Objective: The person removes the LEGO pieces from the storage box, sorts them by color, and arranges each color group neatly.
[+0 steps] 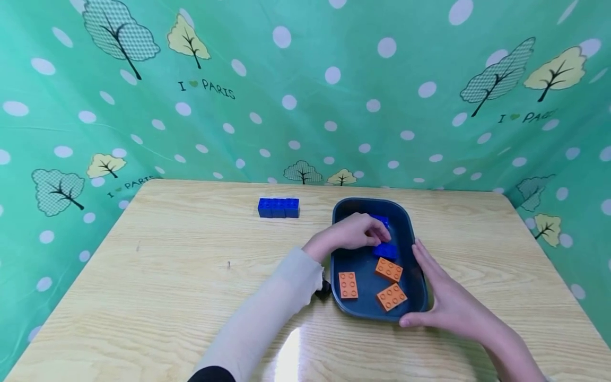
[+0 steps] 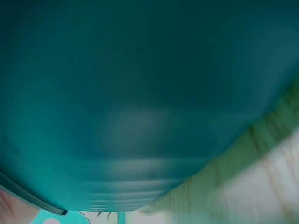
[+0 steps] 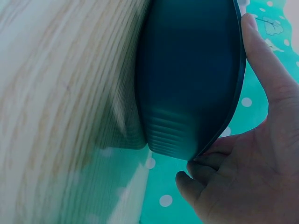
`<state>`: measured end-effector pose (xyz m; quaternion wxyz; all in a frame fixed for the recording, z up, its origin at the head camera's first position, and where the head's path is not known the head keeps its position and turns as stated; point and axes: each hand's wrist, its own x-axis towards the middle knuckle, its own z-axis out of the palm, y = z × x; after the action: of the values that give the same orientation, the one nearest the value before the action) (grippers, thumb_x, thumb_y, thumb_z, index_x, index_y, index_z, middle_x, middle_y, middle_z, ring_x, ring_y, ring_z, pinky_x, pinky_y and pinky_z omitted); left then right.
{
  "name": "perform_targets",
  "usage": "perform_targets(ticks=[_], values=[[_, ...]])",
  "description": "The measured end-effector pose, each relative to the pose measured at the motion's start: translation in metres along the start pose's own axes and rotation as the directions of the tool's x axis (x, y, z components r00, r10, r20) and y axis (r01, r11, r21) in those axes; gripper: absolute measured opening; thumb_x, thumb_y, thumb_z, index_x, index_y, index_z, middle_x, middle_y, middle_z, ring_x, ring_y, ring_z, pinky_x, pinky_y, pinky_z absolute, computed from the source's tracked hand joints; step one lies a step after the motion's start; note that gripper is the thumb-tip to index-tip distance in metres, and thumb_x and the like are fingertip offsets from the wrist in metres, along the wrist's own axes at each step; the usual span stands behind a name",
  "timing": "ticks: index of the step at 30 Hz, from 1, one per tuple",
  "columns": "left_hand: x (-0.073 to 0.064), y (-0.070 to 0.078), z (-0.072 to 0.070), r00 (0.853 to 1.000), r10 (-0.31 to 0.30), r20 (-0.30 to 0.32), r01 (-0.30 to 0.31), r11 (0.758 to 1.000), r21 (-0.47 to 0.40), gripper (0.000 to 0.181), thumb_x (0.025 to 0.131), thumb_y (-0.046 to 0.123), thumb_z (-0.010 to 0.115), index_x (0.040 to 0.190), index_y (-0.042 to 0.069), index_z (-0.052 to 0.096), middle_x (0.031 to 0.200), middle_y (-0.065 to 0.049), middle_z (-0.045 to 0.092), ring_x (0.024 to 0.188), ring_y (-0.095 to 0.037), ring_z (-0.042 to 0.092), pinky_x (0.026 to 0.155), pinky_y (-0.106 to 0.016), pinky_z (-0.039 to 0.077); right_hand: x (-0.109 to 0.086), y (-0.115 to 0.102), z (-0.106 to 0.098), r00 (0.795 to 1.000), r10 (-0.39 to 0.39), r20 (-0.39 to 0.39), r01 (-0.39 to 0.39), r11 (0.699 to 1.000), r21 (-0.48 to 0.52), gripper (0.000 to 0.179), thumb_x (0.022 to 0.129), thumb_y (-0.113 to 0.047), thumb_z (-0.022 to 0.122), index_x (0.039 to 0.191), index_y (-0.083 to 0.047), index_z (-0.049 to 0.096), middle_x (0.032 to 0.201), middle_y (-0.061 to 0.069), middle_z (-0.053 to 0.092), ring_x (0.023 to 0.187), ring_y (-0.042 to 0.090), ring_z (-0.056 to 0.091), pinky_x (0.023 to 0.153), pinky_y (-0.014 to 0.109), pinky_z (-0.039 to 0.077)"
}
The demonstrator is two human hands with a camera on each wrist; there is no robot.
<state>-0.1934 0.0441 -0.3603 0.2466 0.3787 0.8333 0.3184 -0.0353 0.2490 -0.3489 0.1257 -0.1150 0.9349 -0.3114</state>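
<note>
A dark blue plastic tray [image 1: 355,311] stands on the table with several bricks in it. My left hand [image 1: 355,232] reaches over its left rim, fingers bent down, fingertips right at the edge of a blue toy brick [image 1: 385,251]; I cannot tell whether they pinch it. Another blue brick [image 1: 380,218] lies partly hidden behind this hand. Three orange bricks [image 1: 348,285] lie in the near half of the tray. My right hand [image 1: 448,302] grips the tray's right rim, thumb at the near corner; the right wrist view shows its bent fingers [image 3: 201,172] against the rim.
Left of the tray, toward the back of the wooden table [image 1: 191,254], stands a row of blue bricks [image 1: 279,208]. A green dotted curtain [image 1: 305,106] hangs behind the table. The tray's outer wall [image 2: 140,93] fills most of the left wrist view.
</note>
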Motion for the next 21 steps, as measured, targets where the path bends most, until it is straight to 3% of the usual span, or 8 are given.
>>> perform_targets(ticks=[4,9,21], values=[[-0.0002,0.0004,0.0018,0.999,0.0,-0.05,0.003,0.999,0.048,0.022,0.099,0.011,0.061,0.119,0.016,0.07,0.115,0.004,0.07,0.1,-0.006,0.062,0.089,-0.014,0.051,-0.0001,-0.0002,-0.0002,1.0,0.008,0.004,-0.008,1.0,0.0,0.135,0.069,-0.051,0.087,0.161,-0.016,-0.005,0.168,0.017,-0.003,0.145,0.056,0.021,0.103,0.075,0.036],[-0.0004,0.0007,0.0031,0.998,0.005,-0.066,-0.001,0.998,0.06,0.019,0.099,0.009,0.06,0.115,0.016,0.069,0.113,0.003,0.07,0.101,-0.006,0.063,0.09,-0.014,0.052,0.0004,-0.001,-0.0008,1.0,0.018,0.009,-0.018,1.0,0.003,0.135,0.069,-0.051,0.087,0.161,-0.016,-0.005,0.168,0.018,-0.002,0.146,0.056,0.02,0.104,0.075,0.035],[-0.0011,-0.0028,0.0051,0.999,0.04,0.002,-0.04,0.997,0.058,0.017,0.099,0.009,0.06,0.111,0.018,0.067,0.105,0.009,0.07,0.094,-0.001,0.062,0.086,-0.013,0.05,-0.0008,-0.0011,-0.0003,1.0,0.006,0.001,-0.006,1.0,0.011,0.135,0.069,-0.051,0.087,0.161,-0.016,-0.006,0.168,0.018,-0.003,0.146,0.057,0.019,0.104,0.075,0.035]])
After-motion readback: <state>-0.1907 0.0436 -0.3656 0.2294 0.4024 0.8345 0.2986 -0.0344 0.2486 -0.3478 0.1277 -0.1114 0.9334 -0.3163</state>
